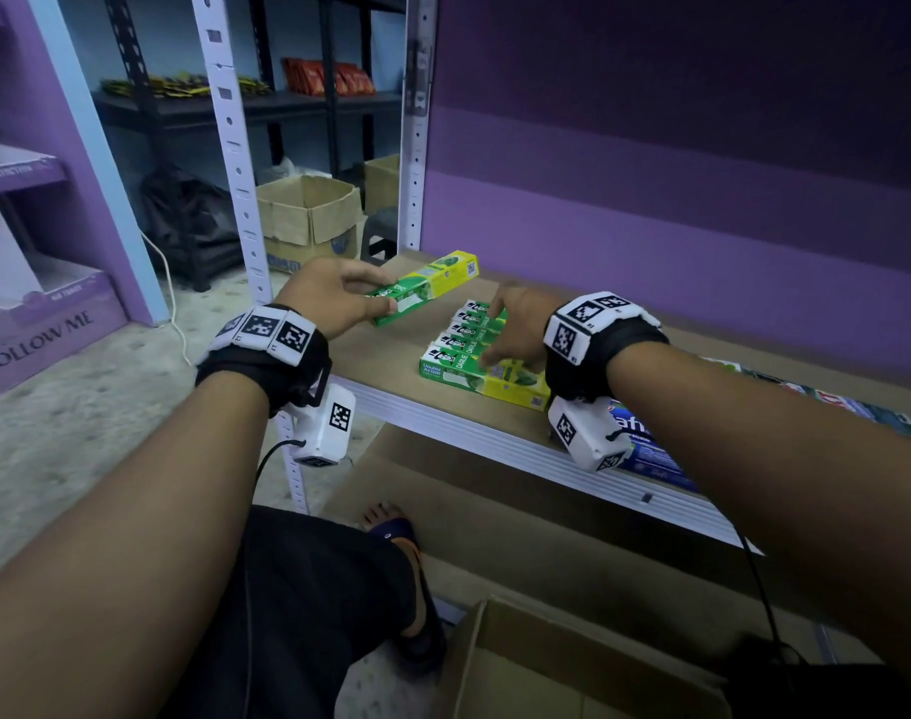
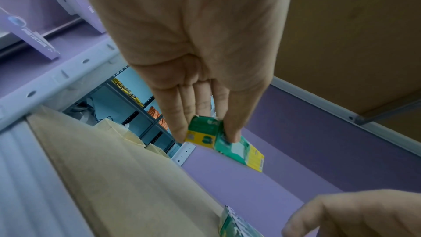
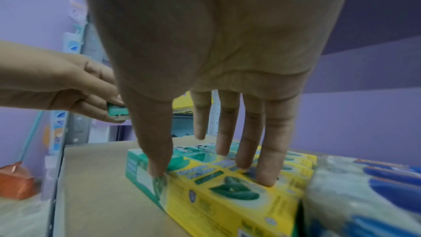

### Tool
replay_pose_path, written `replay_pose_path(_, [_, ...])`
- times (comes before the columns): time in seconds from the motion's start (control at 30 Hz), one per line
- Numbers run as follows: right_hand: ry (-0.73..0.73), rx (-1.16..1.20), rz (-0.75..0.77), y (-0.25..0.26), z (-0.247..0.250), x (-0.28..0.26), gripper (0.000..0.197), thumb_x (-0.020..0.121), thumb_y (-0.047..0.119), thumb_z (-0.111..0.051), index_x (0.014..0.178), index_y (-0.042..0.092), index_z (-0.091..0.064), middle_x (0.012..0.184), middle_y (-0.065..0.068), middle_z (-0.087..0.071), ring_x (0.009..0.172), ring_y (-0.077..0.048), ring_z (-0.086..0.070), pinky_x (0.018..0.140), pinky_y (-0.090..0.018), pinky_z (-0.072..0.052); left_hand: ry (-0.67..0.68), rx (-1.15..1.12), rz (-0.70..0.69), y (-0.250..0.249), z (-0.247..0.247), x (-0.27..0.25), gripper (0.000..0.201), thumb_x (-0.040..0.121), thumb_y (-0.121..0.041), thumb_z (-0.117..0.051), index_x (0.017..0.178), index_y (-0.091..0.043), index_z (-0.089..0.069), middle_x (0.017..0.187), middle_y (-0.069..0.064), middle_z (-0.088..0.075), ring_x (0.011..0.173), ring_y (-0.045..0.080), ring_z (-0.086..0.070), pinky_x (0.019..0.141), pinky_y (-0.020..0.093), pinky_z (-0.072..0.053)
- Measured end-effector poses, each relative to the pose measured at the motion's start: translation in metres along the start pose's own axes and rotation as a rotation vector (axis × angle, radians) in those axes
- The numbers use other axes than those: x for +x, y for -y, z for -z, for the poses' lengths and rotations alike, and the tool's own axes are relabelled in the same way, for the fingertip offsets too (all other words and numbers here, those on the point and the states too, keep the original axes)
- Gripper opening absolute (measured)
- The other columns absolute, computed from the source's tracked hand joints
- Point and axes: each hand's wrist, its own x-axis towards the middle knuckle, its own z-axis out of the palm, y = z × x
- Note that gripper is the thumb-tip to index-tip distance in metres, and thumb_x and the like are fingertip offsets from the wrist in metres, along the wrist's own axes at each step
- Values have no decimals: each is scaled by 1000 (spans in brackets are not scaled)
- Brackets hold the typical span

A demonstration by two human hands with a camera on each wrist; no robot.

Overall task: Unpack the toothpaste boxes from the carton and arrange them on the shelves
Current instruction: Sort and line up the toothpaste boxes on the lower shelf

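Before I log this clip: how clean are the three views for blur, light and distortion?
Head view: dim, bluish, edges bowed by the wide lens, yet print on the green-and-yellow toothpaste box in the left hand stays readable. Left wrist view: palm close and soft. Right wrist view: the right hand and the row of green-and-yellow boxes are smeared.

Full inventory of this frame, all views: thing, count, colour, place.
Green-and-yellow toothpaste box in hand: one, above shelf's left end.
Row of green-and-yellow toothpaste boxes: about five, side by side on shelf.
Brown shelf board: one, white front edge.
Blue-and-white packs: count unclear, right of the row.
Open brown carton: one, floor, below shelf.
Brown cardboard box: one, floor behind.
Left hand: grips the lifted box's end.
Right hand: straight fingers rest on the row.
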Motion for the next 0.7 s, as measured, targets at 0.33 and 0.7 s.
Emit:
replay_pose_path(0.33, [-66, 78, 75, -16, 24, -39, 71, 73, 44, -83, 134, 25, -52, 130, -7, -56, 113, -25, -56, 96, -35, -47, 312, 1, -190, -24, -6, -25, 38, 77, -2, -78, 108, -24, -75, 99, -13, -76, 92, -2, -69, 79, 4, -46])
replay_pose_path(0.7, [26, -69, 99, -20, -1, -68, 46, 73, 48, -79, 113, 31, -64, 96, 6, -62, 91, -15, -49, 83, -29, -46, 513, 151, -151, -15, -20, -33, 40, 76, -6, -82, 109, -27, -74, 113, -11, -72, 102, 1, -63, 99, 24, -46])
